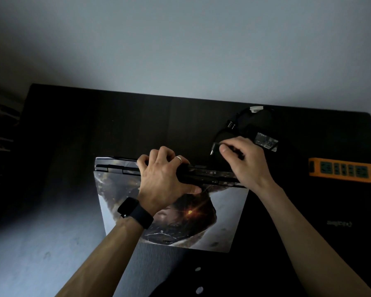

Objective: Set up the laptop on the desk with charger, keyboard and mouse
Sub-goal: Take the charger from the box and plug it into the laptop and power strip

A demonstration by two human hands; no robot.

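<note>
Laptop [221, 213]: closed, pictured lid up, centre of desk [94, 125]; far edge appears lifted, so the rear face shows.
Left hand [161, 174]: clenched over the laptop's far edge, thumb on the lid, fingers curled behind.
Right hand [244, 161]: pinching the cord just behind the plug [212, 149], just beyond the laptop's far edge, right of centre.
Plug: barrel tip free, pointing down and near; no socket can be made out in the dim rear face.
Charger [266, 140]: brick lies far right, cord looped beside it, prongs [231, 124] loose on the desk.
Strip [341, 169]: orange, right edge, well apart from the charger.
Keyboard, mouse: not in view.
Risk, slip: one-handed hold on a tilted laptop; a loosened grip likely drops the far edge onto the desk.
Risk, plug: poor light and an unseen port; a tip pushed in askew may scrape or bend.
Risk, cord: loops may snag and drag the charger when pulled.
Risk, prongs: may fall short of the strip once the plug is seated.
</note>
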